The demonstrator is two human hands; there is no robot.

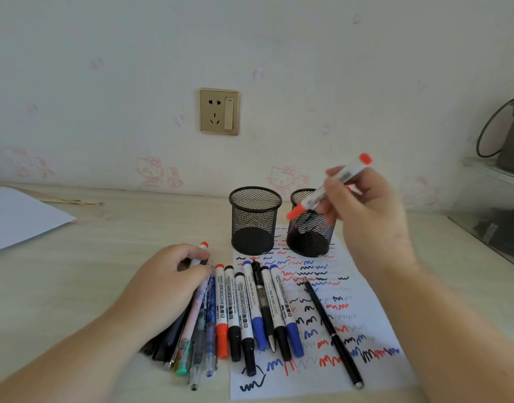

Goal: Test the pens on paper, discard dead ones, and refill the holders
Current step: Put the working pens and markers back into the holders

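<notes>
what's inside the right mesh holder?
Right mesh holder: dark shapes show through the mesh near the bottom, unidentifiable. Right hand with the red marker covers part of its rim.

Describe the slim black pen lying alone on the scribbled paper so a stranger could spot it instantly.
Start at the two black mesh holders at the back of the desk; the scribbled paper spreads out in front of them. Right of the row of whiteboard markers, the slim black pen lies diagonally by itself. It is thinner than the markers, all black, with a silver end.
</notes>
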